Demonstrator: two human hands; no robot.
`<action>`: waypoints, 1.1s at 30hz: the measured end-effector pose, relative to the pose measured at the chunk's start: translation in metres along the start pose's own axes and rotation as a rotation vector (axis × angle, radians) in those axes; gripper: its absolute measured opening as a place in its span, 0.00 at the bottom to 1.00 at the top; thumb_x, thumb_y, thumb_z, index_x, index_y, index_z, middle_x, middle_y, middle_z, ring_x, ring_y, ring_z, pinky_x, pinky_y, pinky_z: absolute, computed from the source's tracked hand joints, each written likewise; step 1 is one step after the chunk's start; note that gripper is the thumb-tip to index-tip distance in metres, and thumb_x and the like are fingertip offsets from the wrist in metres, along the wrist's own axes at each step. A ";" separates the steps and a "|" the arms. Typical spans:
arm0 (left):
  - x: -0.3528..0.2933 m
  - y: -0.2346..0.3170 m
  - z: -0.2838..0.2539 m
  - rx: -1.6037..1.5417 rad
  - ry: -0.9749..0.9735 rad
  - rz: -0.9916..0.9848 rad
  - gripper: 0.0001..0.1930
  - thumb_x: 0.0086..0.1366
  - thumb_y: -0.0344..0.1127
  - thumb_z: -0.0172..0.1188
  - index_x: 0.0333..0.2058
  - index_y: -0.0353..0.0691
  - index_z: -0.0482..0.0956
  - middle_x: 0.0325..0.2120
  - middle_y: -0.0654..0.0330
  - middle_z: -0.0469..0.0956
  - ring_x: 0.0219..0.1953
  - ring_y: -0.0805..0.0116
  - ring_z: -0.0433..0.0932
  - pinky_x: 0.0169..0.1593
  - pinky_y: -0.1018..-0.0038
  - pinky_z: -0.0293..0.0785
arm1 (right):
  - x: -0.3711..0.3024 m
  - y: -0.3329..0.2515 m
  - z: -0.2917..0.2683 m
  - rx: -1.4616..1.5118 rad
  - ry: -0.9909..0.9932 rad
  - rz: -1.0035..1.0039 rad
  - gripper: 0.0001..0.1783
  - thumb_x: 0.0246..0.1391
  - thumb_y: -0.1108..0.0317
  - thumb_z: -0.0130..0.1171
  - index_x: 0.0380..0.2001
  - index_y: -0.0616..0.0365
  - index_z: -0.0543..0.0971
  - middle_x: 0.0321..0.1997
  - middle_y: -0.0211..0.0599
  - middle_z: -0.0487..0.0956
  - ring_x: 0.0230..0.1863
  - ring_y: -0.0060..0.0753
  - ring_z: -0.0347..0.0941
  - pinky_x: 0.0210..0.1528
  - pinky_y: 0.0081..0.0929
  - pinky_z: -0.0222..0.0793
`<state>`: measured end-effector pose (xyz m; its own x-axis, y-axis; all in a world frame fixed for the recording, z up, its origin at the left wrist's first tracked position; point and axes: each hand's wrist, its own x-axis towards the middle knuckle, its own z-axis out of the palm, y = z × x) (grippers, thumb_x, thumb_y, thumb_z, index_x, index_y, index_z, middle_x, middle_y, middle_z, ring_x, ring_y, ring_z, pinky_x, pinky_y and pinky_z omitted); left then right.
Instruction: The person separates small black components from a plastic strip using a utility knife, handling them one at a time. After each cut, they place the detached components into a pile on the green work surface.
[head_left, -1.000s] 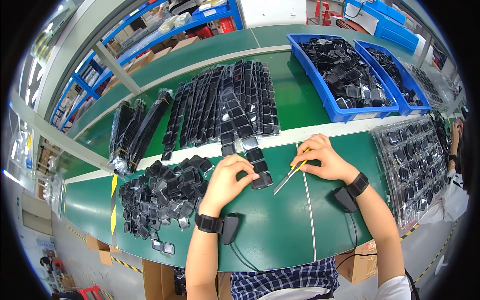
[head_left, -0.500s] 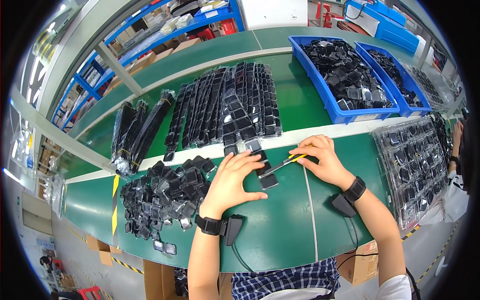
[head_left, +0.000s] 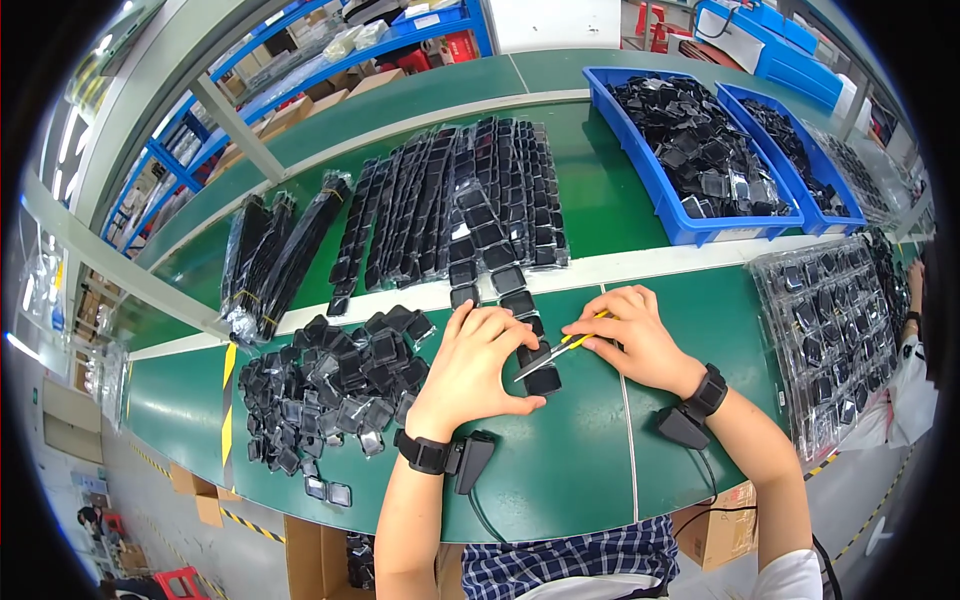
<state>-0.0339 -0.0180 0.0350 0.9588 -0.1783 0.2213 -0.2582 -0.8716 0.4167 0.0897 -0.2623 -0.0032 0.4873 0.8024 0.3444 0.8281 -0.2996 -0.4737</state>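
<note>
My left hand curves around the near end of a strip of black square pieces in clear film, its fingertips on the strip's edge and its thumb by the end piece. In my right hand is a pair of yellow-handled scissors, gripped between thumb and fingers. Their grey blades lie across the strip, just above the last black square. The strip runs back onto several more strips laid side by side. Left of my left hand lies a heap of separate black squares.
Two blue bins full of black pieces stand at the back right. Bundled strips lie at the back left. Clear trays with black pieces are stacked on the right, near another person's arm. A pale rail crosses the green table.
The scissors have moved slightly left and down, with their blades now across the strip. My left thumb and fingers have come closer around the strip's end, which has shifted slightly toward me.
</note>
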 end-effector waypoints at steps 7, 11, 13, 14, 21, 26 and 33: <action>0.002 -0.020 0.013 -0.144 0.164 -0.026 0.06 0.60 0.34 0.72 0.34 0.42 0.85 0.41 0.64 0.86 0.52 0.61 0.81 0.62 0.63 0.69 | 0.001 -0.001 0.000 0.021 -0.008 0.013 0.15 0.59 0.66 0.68 0.49 0.36 0.88 0.49 0.21 0.76 0.58 0.32 0.67 0.68 0.46 0.49; 0.002 -0.022 0.021 -0.208 0.193 -0.070 0.07 0.58 0.36 0.74 0.33 0.43 0.85 0.41 0.64 0.86 0.52 0.61 0.80 0.61 0.63 0.69 | 0.000 -0.002 0.000 0.014 -0.003 0.019 0.15 0.58 0.66 0.69 0.48 0.36 0.88 0.48 0.20 0.77 0.57 0.31 0.67 0.67 0.45 0.50; 0.002 -0.021 0.020 -0.194 0.205 -0.079 0.07 0.57 0.36 0.75 0.32 0.44 0.86 0.41 0.65 0.85 0.51 0.61 0.80 0.60 0.64 0.69 | 0.000 -0.004 0.000 0.019 -0.002 0.024 0.15 0.58 0.67 0.69 0.48 0.36 0.88 0.48 0.20 0.77 0.55 0.31 0.67 0.65 0.42 0.51; 0.002 -0.021 0.020 -0.195 0.206 -0.077 0.07 0.57 0.36 0.75 0.32 0.44 0.86 0.41 0.65 0.85 0.51 0.61 0.80 0.60 0.64 0.69 | 0.000 -0.006 0.000 0.017 -0.001 0.024 0.15 0.58 0.67 0.69 0.48 0.36 0.88 0.48 0.20 0.77 0.55 0.31 0.67 0.65 0.42 0.51; 0.003 -0.020 0.020 -0.058 0.207 -0.025 0.08 0.59 0.38 0.74 0.34 0.45 0.85 0.42 0.66 0.83 0.51 0.62 0.78 0.58 0.65 0.69 | -0.001 -0.006 0.001 0.023 -0.005 0.022 0.15 0.58 0.66 0.68 0.48 0.36 0.88 0.47 0.19 0.77 0.53 0.30 0.67 0.62 0.41 0.52; 0.005 -0.016 0.020 0.005 0.187 0.014 0.08 0.59 0.37 0.72 0.35 0.45 0.83 0.43 0.68 0.82 0.51 0.62 0.77 0.58 0.65 0.68 | 0.004 -0.007 0.012 -0.025 0.038 0.009 0.15 0.56 0.68 0.70 0.46 0.37 0.88 0.48 0.20 0.76 0.56 0.32 0.68 0.71 0.48 0.48; 0.004 -0.011 0.022 0.106 0.182 0.080 0.08 0.58 0.34 0.70 0.36 0.43 0.81 0.45 0.68 0.81 0.52 0.63 0.77 0.59 0.64 0.68 | 0.012 0.012 0.000 0.061 -0.099 -0.028 0.12 0.60 0.66 0.66 0.45 0.36 0.88 0.48 0.21 0.74 0.58 0.31 0.67 0.75 0.53 0.39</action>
<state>-0.0244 -0.0194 0.0125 0.8961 -0.1718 0.4092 -0.3095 -0.9027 0.2988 0.1055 -0.2560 -0.0043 0.4321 0.8578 0.2783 0.8211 -0.2465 -0.5149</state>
